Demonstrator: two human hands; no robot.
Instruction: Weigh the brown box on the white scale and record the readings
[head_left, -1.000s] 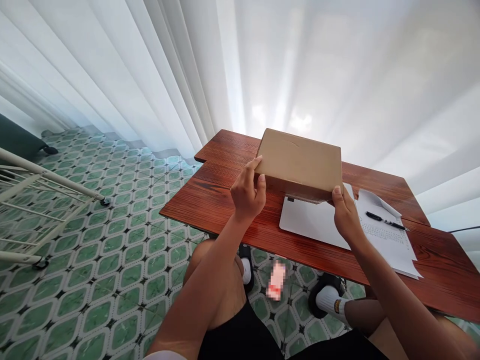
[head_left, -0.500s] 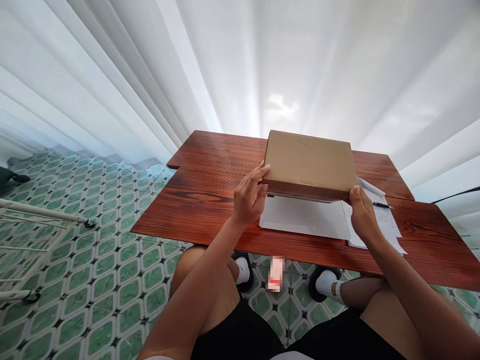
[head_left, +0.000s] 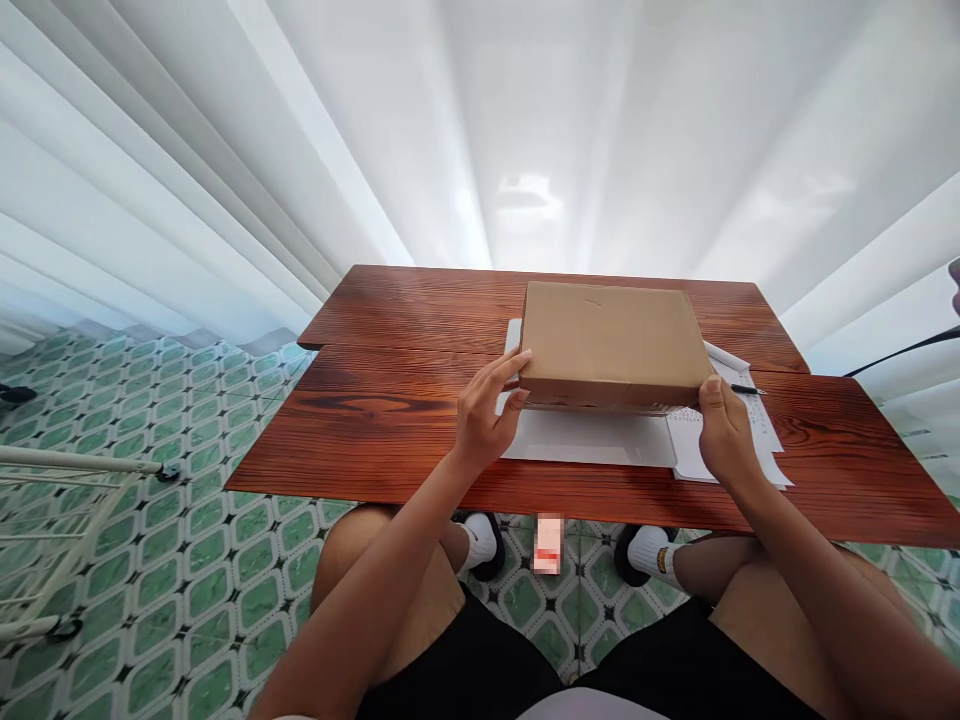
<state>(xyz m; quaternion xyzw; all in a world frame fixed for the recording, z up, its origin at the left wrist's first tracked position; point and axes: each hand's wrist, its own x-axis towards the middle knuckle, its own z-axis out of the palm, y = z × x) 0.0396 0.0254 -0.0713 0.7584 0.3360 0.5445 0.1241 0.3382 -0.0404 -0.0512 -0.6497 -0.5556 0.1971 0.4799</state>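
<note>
Between my hands is a closed brown cardboard box [head_left: 611, 335], raised above the table and gripped at its two near corners. My left hand [head_left: 487, 410] presses the left side, thumb under the near edge and fingers along the corner. At the right near corner my right hand [head_left: 724, 425] has its thumb on the edge, with its other fingers hidden behind the box. Under the box lies a flat whitish-grey panel [head_left: 585, 440], partly covered. Just right of it are sheets of paper with writing [head_left: 690, 445], and a black pen [head_left: 748, 390] rests on them.
The dark red wooden table [head_left: 375, 420] has stepped ends. White curtains [head_left: 480, 130] hang behind it. On the left stands a white metal rack [head_left: 82, 465] on the green tiled floor [head_left: 180, 560]. A blurred pinkish object [head_left: 548, 545] is on the floor between my feet.
The view has shifted slightly. The box has come down a little and now hides less of the panel's left side. Both hands have kept their hold on it.
</note>
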